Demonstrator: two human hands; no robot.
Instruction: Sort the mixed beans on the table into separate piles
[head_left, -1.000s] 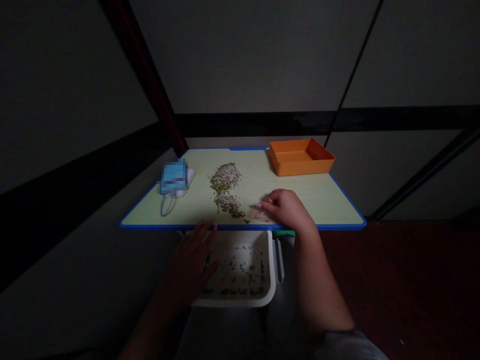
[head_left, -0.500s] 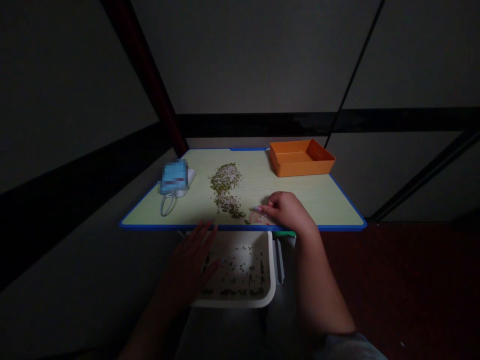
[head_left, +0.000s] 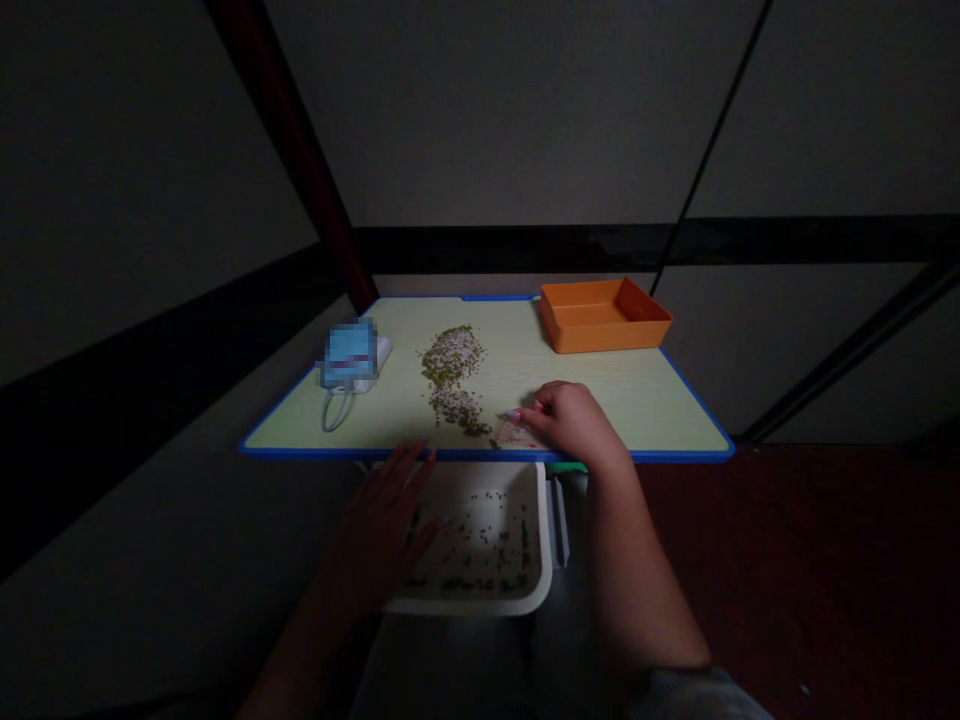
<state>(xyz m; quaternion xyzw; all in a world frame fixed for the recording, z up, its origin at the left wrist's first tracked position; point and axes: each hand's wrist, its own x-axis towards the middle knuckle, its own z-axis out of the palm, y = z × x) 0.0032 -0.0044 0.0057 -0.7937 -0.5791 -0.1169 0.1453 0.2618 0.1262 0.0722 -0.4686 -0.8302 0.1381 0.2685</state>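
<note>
- Dim room here, pale wall panels crossed by dark strips, plus a reddish-brown floor off to the right.
- Small pale-green table with a blue edge sits in front of the person, and the lighting's pretty gloomy.
- Main thing on it is a long, loose pile of green and pale beans, running from the middle of the table down toward its near edge.
- Right hand is on the table just beside the low end of that pile. Its fingers are curled down onto a small, see-through pinkish piece. Can't tell if they're actually gripping it.
- Left hand is open, fingers spread and relaxed, holding nothing, tips right by the table's near edge.
- That hand hangs over a white tray below the table, with scattered beans lying inside.
- Orange tray sits at the far right corner of the table, well apart from the pile.
- Over on the far left there's a blurred blue packet with a looped cord, lying against a white object. Too blurred to say what it is.
</note>
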